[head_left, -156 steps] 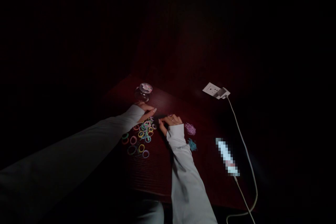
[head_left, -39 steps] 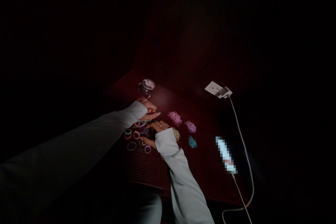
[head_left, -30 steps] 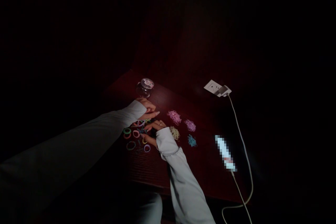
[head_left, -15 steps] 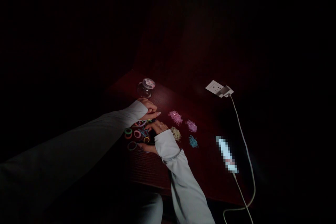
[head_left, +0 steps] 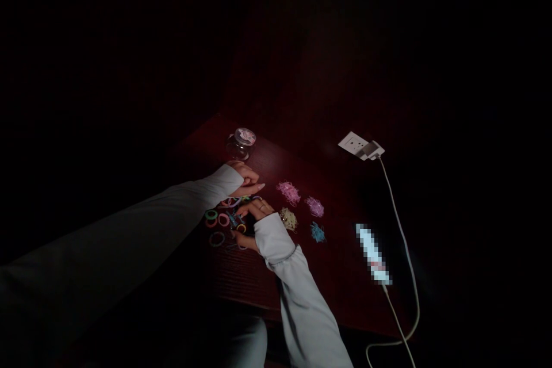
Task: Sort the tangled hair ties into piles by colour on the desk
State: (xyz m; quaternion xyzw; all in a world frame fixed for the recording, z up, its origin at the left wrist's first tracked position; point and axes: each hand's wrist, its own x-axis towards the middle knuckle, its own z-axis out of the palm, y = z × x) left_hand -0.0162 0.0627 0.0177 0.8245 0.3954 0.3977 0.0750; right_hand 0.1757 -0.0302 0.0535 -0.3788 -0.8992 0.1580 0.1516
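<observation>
On the dark red table point(head_left: 241, 284) lie several coloured hair ties, among them a green ring point(head_left: 211, 215), a pink ring point(head_left: 223, 219) and a dark ring point(head_left: 217, 238). Over their far side my left hand point(head_left: 246, 177) rests with its fingers curled in; what it holds, if anything, is hidden. My right hand point(head_left: 255, 215) is at their right side, thumb and fingers apart, beside a small blue bunch point(head_left: 233, 219) and a yellow ring point(head_left: 241, 229). Small piles lie to the right: pink point(head_left: 288, 192), purple point(head_left: 314, 206), pale yellow point(head_left: 288, 219) and blue point(head_left: 318, 232).
A clear jar with a patterned lid point(head_left: 245, 137) stands beyond my left hand. Farther right are a white socket plate with a plugged charger point(head_left: 373, 150), its white cable point(head_left: 399, 221) and a bright pixelated object point(head_left: 373, 254). The surroundings are very dark.
My right thumb and fingers have drawn a little closer together around the blue bunch. The pink ring has shifted slightly left. My left hand has hardly moved.
</observation>
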